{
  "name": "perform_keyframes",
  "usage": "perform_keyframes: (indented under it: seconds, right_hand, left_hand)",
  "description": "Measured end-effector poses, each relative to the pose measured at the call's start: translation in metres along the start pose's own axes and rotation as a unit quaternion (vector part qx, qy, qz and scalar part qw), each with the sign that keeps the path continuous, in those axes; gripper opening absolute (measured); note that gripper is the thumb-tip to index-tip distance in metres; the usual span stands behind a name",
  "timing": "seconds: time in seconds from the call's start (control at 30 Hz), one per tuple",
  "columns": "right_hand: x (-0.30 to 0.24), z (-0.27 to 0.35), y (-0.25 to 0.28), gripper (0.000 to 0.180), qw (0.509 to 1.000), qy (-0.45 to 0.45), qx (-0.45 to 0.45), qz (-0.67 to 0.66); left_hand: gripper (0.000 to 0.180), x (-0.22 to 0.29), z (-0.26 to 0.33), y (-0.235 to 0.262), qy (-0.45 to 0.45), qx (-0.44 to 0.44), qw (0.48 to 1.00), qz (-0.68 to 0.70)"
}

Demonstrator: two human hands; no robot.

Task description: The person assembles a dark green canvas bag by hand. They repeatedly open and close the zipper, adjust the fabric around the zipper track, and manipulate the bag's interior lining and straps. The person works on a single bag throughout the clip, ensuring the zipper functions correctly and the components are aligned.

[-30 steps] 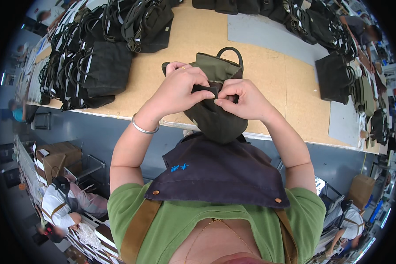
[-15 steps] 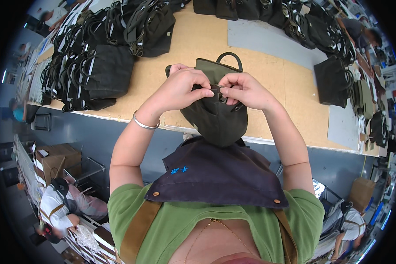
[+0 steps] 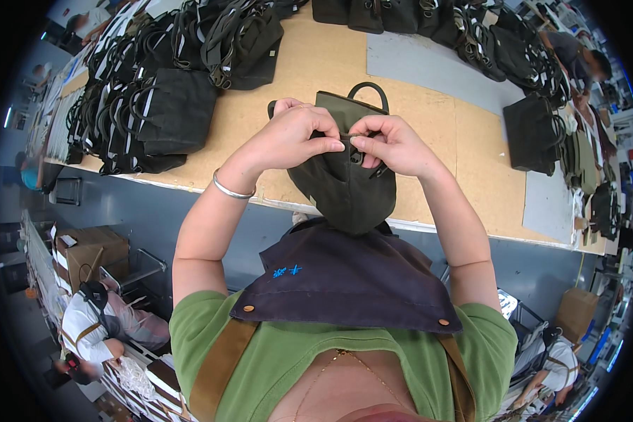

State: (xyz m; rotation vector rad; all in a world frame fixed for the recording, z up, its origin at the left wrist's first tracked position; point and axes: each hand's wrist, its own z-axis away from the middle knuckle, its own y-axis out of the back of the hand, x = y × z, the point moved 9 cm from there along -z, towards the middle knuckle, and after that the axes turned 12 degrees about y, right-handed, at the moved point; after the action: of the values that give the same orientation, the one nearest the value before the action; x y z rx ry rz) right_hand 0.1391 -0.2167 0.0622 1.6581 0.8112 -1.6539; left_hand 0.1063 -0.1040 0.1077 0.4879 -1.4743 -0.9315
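One olive-green bag is held up over the table, with two hands on it: the left hand and the right hand. One silver bangle circles the left wrist. One black tote stands alone on the right part of the table. The black bags heaped at the left and the row along the far edge overlap too much to count exactly; each group holds several. Two grey mats lie on the table top. Two brown cardboard boxes show below, one at the left and one at the right.
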Motion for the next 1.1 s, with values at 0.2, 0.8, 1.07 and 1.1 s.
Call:
perform_keyframes:
  seconds: [0.2,0.8,1.07,1.1]
  right_hand:
    - [0.0,0.001,-0.002,0.011,1.0,0.0,0.008,-0.002]
    - [-0.036,0.025,0.002,0.02,0.967,0.15,0.132,0.156]
    - [-0.023,0.023,-0.012,0.014,0.978,0.08,0.093,0.167]
    - [-0.023,0.024,-0.013,0.013,0.978,0.081,0.092,0.171]
  left_hand:
    - [0.017,-0.002,-0.001,0.0,0.006,-0.003,1.0,-0.001]
    - [0.009,0.005,0.021,0.005,0.013,0.119,0.992,0.032]
    - [0.009,0.015,0.024,0.003,-0.021,0.1,0.994,0.025]
    - [0.009,0.015,0.024,0.002,-0.018,0.096,0.995,0.026]
